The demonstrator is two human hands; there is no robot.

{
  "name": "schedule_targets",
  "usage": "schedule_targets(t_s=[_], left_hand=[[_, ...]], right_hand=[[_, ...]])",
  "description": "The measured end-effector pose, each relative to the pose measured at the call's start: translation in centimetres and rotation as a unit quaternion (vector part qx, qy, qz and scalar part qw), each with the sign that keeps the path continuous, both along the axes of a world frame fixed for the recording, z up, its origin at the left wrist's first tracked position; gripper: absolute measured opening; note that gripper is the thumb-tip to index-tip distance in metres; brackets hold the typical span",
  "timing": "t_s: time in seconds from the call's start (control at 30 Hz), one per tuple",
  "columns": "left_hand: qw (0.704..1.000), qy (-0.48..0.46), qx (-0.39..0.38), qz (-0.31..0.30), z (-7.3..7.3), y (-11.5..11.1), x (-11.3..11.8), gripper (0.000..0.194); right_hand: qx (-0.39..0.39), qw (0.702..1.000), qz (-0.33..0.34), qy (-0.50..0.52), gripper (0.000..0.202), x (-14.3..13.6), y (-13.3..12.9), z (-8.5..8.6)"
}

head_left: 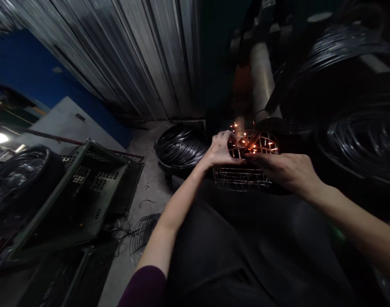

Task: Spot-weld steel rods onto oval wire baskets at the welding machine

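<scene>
A wire basket point(242, 178) of thin metal rods sits in front of me under the welding machine's thick metal arm point(261, 81). Orange sparks fly inside it and light up its far rim. My left hand point(223, 149) is closed on the basket's left side, its thumb lying along the near rim. From the right, my right hand point(282, 168) reaches over the near rim with its fingers pinched together toward the sparks. Darkness and glare hide whatever those fingers hold.
A tub of coiled black wire point(182, 147) stands on the floor left of the basket. Farther left is a green plastic crate point(92, 192), with loose wire point(145, 234) beside it. Big wire coils point(364, 140) fill the right side. Corrugated metal sheeting point(127, 51) stands behind.
</scene>
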State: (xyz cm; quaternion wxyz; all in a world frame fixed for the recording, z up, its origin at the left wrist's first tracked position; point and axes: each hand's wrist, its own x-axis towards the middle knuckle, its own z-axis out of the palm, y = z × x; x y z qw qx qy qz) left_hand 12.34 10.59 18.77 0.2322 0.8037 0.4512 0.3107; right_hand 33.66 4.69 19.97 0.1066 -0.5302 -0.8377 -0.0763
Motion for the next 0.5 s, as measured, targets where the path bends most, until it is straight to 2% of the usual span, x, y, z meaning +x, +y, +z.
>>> schedule_targets(t_s=[0.07,0.13,0.27,0.37,0.5], left_hand=[[1.0,-0.008,-0.006,0.002,-0.2,0.0,0.0,0.064],[1.0,-0.018,-0.022,0.011,-0.2,0.2,0.0,0.068],[0.998,-0.029,-0.051,0.03,0.3,1.2,-0.1,0.07],[0.998,-0.031,-0.053,0.034,0.8,1.9,-0.3,0.072],[0.997,-0.024,-0.064,0.044,1.2,2.2,-0.7,0.07]], right_hand=[[0.049,0.997,-0.018,0.057,0.039,0.2,-0.6,-0.6],[0.066,0.992,-0.043,0.102,0.05,0.3,-0.8,-1.0],[0.023,0.986,-0.086,0.14,0.065,0.1,0.4,-0.7],[0.006,0.982,-0.11,0.154,0.068,-0.4,1.6,-0.3],[0.01,0.977,-0.129,0.172,0.071,-0.8,2.5,-0.6]])
